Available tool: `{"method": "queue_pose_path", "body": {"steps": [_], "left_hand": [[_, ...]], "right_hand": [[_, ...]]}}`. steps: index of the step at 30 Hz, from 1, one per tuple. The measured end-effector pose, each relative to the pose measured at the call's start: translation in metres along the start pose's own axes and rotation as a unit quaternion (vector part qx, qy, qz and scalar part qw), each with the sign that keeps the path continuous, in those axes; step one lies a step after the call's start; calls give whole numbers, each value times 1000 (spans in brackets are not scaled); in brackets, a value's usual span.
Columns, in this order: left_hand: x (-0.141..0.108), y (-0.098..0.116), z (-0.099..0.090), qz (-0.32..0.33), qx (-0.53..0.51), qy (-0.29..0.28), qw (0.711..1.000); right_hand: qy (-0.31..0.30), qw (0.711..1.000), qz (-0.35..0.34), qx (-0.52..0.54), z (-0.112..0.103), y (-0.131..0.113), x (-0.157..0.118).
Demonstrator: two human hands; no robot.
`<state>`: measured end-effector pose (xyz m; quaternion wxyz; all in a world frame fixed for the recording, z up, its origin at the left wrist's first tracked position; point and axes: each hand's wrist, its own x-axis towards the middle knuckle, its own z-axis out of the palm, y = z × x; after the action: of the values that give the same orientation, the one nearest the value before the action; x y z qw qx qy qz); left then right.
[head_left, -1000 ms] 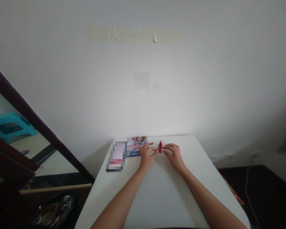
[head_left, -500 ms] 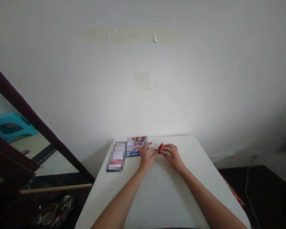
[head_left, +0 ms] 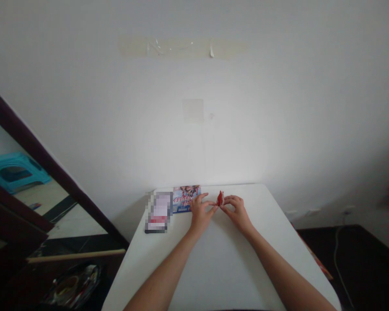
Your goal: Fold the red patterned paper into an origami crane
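A small red and whitish folded piece (head_left: 220, 198), which looks like paper, stands up between my fingertips over the far part of the white table (head_left: 220, 259). My right hand (head_left: 236, 211) pinches it from the right side with thumb and fingers. From the left, my left hand (head_left: 201, 214) has its thumb and index finger together at the lower edge of the piece, its other fingers raised apart. Behind the left fingers lies a printed blue and red booklet or card (head_left: 182, 206), partly covered by that hand.
A phone-like device (head_left: 158, 214), blurred out, lies on the table's left side. The wall (head_left: 194, 151) rises right behind the table. At left a dark-framed mirror (head_left: 35, 142) shows a blue stool; below it sits a dark bag (head_left: 74, 285) of odds and ends.
The red piece has been turned or opened, showing a plainer red face and a pale edge. Both hands have shifted slightly to the right.
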<state>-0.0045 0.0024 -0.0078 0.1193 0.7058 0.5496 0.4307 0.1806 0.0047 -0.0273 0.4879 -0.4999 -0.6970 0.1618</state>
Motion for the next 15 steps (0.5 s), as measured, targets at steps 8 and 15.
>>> {"method": "queue_pose_path", "body": {"steps": [8, 15], "left_hand": [[-1, 1, -2, 11, 9, -12, 1000], [-2, 1, -1, 15, 7, -9, 1000]], "right_hand": [[8, 999, 16, 36, -1, -5, 1], [4, 998, 40, 42, -3, -9, 0]]}}
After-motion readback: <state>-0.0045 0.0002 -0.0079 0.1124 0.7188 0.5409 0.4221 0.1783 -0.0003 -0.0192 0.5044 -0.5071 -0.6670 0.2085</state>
